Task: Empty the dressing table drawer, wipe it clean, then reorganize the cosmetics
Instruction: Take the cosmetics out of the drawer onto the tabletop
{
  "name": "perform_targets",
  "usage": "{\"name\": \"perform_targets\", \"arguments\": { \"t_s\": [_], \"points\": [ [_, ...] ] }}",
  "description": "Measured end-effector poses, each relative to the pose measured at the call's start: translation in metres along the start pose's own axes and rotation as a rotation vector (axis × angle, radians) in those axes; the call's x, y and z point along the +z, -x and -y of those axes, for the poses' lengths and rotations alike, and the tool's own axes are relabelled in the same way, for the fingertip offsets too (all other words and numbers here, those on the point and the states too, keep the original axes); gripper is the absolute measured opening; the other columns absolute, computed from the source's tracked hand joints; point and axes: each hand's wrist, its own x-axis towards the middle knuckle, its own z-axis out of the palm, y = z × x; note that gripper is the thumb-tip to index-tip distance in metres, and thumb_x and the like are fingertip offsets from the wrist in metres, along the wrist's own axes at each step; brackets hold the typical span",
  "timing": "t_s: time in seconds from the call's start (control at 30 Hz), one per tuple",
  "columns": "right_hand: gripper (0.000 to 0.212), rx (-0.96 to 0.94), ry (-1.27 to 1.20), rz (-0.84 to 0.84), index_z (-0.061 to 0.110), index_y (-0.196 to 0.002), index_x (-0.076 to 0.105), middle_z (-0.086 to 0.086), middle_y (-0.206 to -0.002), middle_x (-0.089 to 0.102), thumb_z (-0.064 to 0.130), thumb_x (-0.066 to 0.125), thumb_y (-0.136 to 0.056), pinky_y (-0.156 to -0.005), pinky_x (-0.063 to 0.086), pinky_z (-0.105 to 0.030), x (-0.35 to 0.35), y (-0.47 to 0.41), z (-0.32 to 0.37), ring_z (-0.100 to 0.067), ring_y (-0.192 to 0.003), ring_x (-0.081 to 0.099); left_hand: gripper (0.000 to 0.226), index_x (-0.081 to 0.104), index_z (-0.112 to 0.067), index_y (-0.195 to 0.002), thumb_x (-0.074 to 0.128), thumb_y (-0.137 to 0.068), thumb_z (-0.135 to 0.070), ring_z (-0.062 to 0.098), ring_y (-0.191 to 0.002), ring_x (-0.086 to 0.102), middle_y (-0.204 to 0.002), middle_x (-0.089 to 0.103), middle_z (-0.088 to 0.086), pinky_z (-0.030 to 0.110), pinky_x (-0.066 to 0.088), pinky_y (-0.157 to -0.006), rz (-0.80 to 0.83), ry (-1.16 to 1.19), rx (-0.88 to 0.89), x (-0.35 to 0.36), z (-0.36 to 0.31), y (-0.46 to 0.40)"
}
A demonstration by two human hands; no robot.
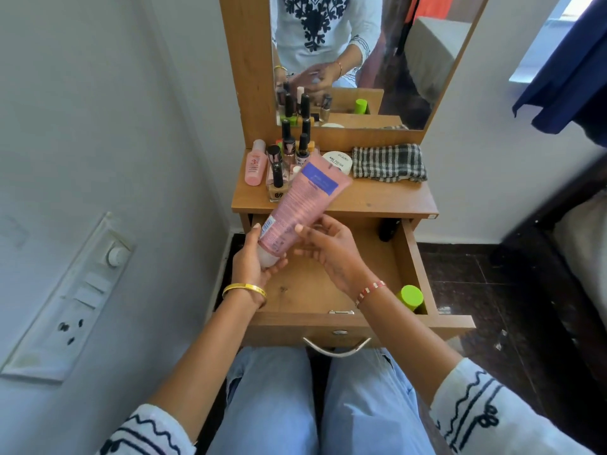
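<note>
Both hands hold the pink tube (303, 205): left hand (254, 257) wraps its cap end, right hand (328, 249) fingers lightly touch. It seems light, soft; best gripped low.

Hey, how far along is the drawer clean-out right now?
Mostly emptied: nail polish bottles, a pink bottle and a white jar stand on the tabletop. In hand: the left hand grips a pink tube by its cap end, the right hand beside it. Left: a green-capped bottle and a dark item sit in the drawer; the checked cloth lies folded, so wiping looks undone.
</note>
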Motion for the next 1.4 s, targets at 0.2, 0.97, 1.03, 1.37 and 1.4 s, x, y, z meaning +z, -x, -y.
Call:
{"name": "perform_targets", "arguments": {
  "t_s": [0.2, 0.97, 1.03, 1.37, 1.4],
  "points": [
    [0.025, -0.108, 0.245, -0.082, 0.007, -0.113, 0.058, -0.002, -0.098, 0.068, 0.011, 0.06, -0.089, -0.062, 0.053, -0.018, 0.004, -0.004, 0.022, -0.012, -0.081, 0.064, 0.014, 0.062, -0.012, -0.1, 0.052, -0.09, -0.017, 0.015, -0.086, 0.062, -0.093, 0.065, 0.003, 0.031, 0.051, -0.081, 0.192, -0.174, 0.207, -0.005, -0.003, 0.007],
    [0.044, -0.408, 0.692, -0.657, 0.01, -0.121, 0.053, -0.002, -0.112, 0.062, 0.023, 0.069, -0.083, -0.063, 0.045, -0.006, -0.058, -0.039, 0.079, -0.008, -0.093, 0.058, 0.02, 0.066, -0.016, -0.102, 0.048, -0.094, -0.018, 0.014, -0.088, 0.061, -0.093, 0.067, 0.001, 0.023, 0.046, -0.071, 0.115, -0.442, 0.187, 0.066, 0.013, -0.019],
    [0.046, -0.389, 0.709, -0.653, 0.01, -0.124, 0.051, -0.005, -0.116, 0.062, 0.022, 0.069, -0.083, -0.066, 0.044, -0.006, -0.06, -0.044, 0.073, -0.012, -0.101, 0.06, 0.019, 0.065, -0.017, -0.101, 0.048, -0.093, -0.017, 0.014, -0.088, 0.06, -0.094, 0.067, 0.001, 0.021, 0.045, -0.068, 0.097, -0.466, 0.198, 0.068, 0.011, -0.021],
    [0.041, -0.381, 0.765, -0.589, 0.008, -0.121, 0.053, -0.006, -0.115, 0.062, 0.02, 0.067, -0.084, -0.075, 0.045, -0.012, -0.054, -0.066, 0.07, -0.009, -0.097, 0.055, 0.024, 0.065, -0.012, -0.11, 0.048, -0.093, -0.017, 0.014, -0.092, 0.061, -0.097, 0.066, 0.002, 0.019, 0.046, -0.068, 0.076, -0.519, 0.195, 0.068, 0.012, -0.027],
    [0.04, -0.374, 0.773, -0.591, 0.008, -0.12, 0.053, -0.006, -0.114, 0.062, 0.021, 0.067, -0.084, -0.077, 0.046, -0.015, -0.054, -0.067, 0.07, -0.01, -0.097, 0.055, 0.024, 0.065, -0.012, -0.11, 0.048, -0.093, -0.017, 0.014, -0.092, 0.061, -0.097, 0.066, 0.002, 0.018, 0.046, -0.068, 0.078, -0.52, 0.193, 0.067, 0.012, -0.027]
  ]
}}
